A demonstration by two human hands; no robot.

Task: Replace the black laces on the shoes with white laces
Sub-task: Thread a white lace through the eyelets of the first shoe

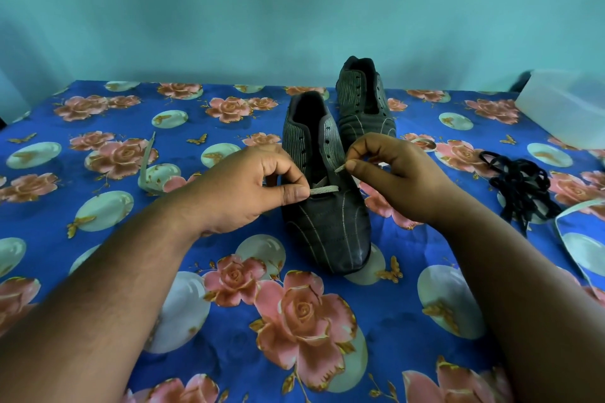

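Note:
Two dark striped shoes stand on the flowered blue cloth. The near shoe points its toe at me and the far shoe stands behind it, its eyelets bare. A white lace crosses the lowest eyelets of the near shoe. My left hand pinches that lace at the shoe's left side. My right hand holds the lace's tip between thumb and forefinger just above the shoe's right eyelet row. The black laces lie in a loose heap to the right.
A second white lace lies on the cloth to the left. A white strip curves along the right edge. A pale translucent box stands at the back right. A teal wall rises behind the table.

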